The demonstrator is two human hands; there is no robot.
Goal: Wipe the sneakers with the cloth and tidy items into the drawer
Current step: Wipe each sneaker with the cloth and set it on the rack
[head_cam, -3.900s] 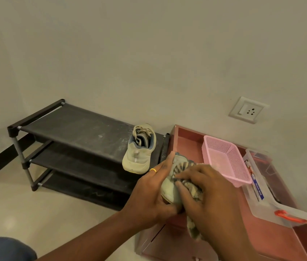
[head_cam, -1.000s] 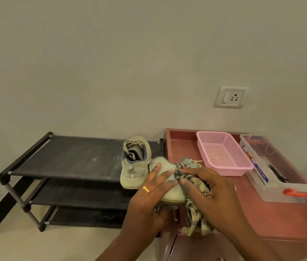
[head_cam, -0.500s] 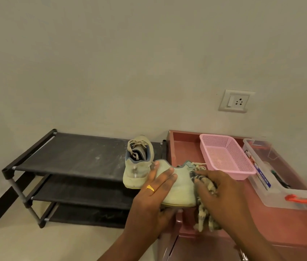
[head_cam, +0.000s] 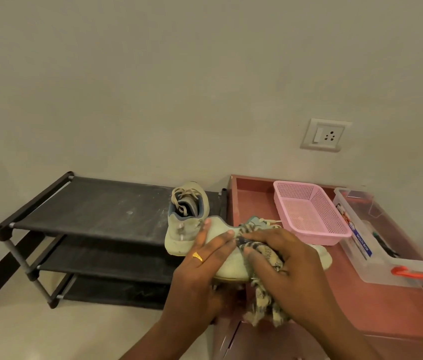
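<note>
Left hand (head_cam: 200, 271) grips a sneaker (head_cam: 233, 261) lying sideways over the red cabinet (head_cam: 376, 302) edge, right hand (head_cam: 288, 268) presses a bunched cloth (head_cam: 264, 258) on it. Other sneaker (head_cam: 185, 219) sits on the rack (head_cam: 96, 209), beside a pink basket (head_cam: 309, 214) and clear box (head_cam: 392, 250).

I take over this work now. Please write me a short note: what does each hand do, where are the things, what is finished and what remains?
Left hand: grips one sneaker at the front edge of the cabinet top.
Right hand: holds the cloth and presses it on that sneaker's side, mid-wipe.
The second sneaker stands on the top shelf of the shoe rack; I cannot tell whether it has been wiped.
The pink basket and the clear box sit on the cabinet top, not put away.
Left to do: finish the wiping, then tidy the items into the drawer.
</note>
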